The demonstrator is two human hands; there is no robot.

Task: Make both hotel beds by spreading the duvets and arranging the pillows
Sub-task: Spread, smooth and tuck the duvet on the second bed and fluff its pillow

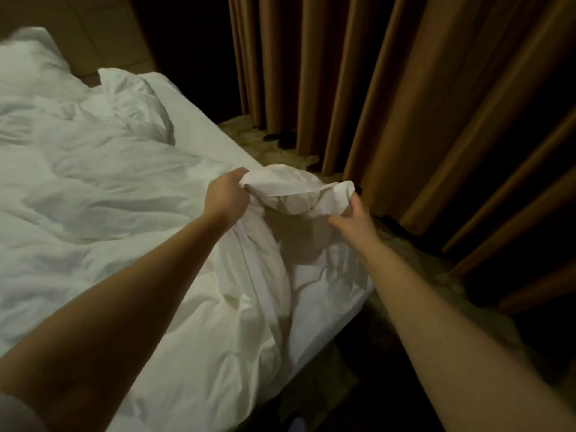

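A crumpled white duvet [103, 194] lies across the bed [199, 120], bunched toward the right edge. My left hand [226, 196] grips a raised fold of the duvet's edge. My right hand [353, 218] pinches the same raised edge a little to the right, over the bed's side. Between the two hands the fabric forms a puffy bundle [293, 188] lifted off the mattress. A white pillow [28, 54] lies at the far left, blurred. A second rumpled pillow or duvet corner [131, 98] sits near the head of the bed.
Brown pleated curtains [405, 88] hang close along the bed's right side, leaving a narrow strip of patterned carpet [280, 148]. A dark shape, perhaps shoes [280, 137], sits at the curtain's foot. A tan wall panel [93, 32] stands behind the bed.
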